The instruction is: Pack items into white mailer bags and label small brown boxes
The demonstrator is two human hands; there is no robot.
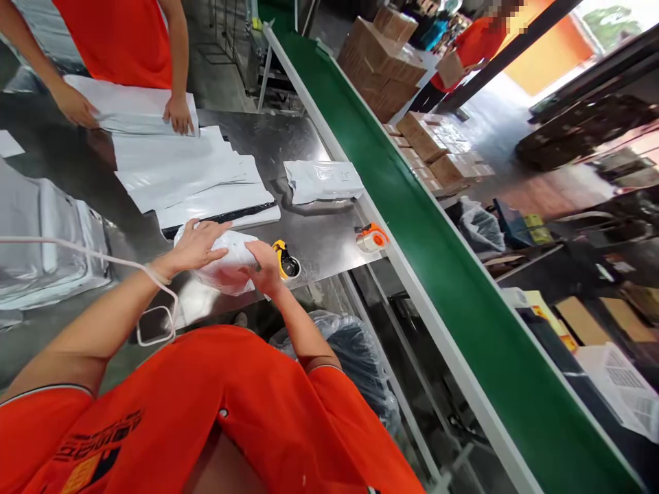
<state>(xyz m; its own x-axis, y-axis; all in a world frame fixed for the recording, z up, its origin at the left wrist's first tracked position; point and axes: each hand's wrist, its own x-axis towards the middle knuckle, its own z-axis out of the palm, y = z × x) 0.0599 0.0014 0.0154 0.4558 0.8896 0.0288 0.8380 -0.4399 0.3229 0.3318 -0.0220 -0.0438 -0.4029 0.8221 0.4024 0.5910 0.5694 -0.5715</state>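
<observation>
Left hand (pixel 198 245) lies spread on the white packet (pixel 231 248), right hand (pixel 266 269) has its grip closed at one end, apparently steadying it over the bench (pixel 322 240), fingertips partly obscured.

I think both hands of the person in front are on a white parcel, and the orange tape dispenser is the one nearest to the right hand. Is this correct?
Not quite: in the head view, the yellow tape dispenser is nearest to the right hand; the orange one lies farther off. The left hand and right hand are both on the white parcel.
</observation>
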